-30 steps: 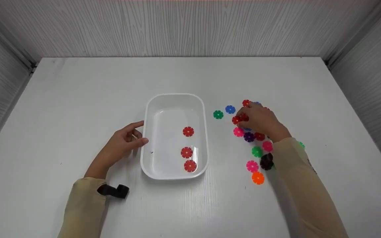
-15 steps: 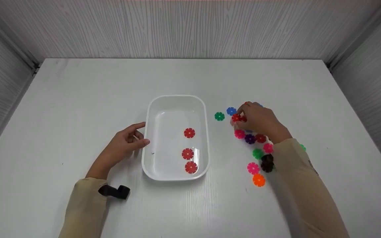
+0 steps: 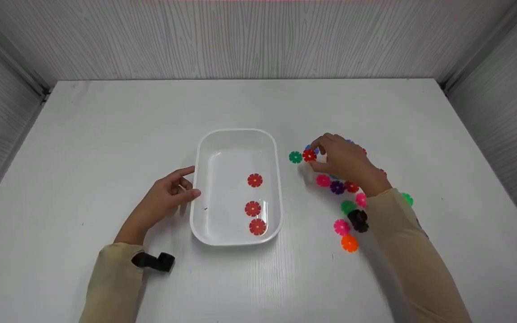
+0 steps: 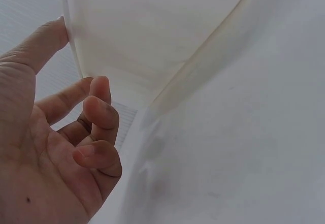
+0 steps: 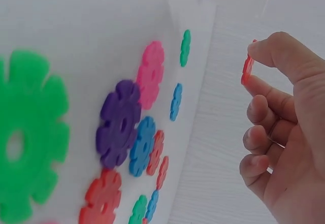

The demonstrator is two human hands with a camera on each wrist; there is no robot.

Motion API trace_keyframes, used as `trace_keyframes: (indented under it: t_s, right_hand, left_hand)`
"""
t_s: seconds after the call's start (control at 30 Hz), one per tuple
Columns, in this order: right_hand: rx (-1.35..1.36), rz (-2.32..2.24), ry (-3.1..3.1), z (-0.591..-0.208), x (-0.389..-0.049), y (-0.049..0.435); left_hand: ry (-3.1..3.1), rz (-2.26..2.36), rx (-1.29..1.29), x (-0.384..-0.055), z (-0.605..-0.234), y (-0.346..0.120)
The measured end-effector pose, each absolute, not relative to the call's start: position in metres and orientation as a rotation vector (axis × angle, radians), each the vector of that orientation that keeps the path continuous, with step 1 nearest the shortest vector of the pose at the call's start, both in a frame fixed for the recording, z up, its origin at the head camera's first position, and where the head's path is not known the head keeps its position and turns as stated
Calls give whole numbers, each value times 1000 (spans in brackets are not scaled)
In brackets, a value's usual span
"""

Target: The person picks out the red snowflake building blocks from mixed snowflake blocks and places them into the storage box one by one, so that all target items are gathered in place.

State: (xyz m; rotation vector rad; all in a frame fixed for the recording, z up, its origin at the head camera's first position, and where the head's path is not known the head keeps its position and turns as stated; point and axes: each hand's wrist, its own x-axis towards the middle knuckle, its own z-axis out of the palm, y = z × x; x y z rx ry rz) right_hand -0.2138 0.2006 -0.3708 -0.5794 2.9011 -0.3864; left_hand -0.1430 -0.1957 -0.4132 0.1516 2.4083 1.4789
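My right hand (image 3: 343, 159) pinches a red interlocking disc (image 3: 309, 155) between thumb and forefinger. That disc (image 5: 247, 69) appears edge-on and raised in the right wrist view, its rim notched like a flower's. A white rectangular tray (image 3: 236, 242) stands left of the hand; three red discs (image 3: 254, 180) lie inside along its right half. At the tray's left side, the thumb and forefinger of my left hand (image 3: 164, 197) touch the rim, while its other fingers curl loosely. The left wrist view shows both fingertips of this hand (image 4: 66, 132) right at the tray edge.
Loose discs in several colours spread under and around the right hand, including a green disc (image 3: 295, 157), a purple disc (image 3: 337, 187) and an orange disc (image 3: 349, 243). All lie on a white table (image 3: 128, 116) backed by a wood-grain panel (image 3: 240, 40).
The right hand has gathered a red disc from the scattered ones and moved left with it, lifting it toward the tray. The left hand and tray stay in place.
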Motion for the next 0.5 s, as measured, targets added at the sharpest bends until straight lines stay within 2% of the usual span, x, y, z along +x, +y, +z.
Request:
trace_keyframes:
  t_s: [0.5]
  right_hand:
    - [-693,-516,2901,-361,-187,149]
  left_hand:
    - [2433,1451,129,-141,-413,-201]
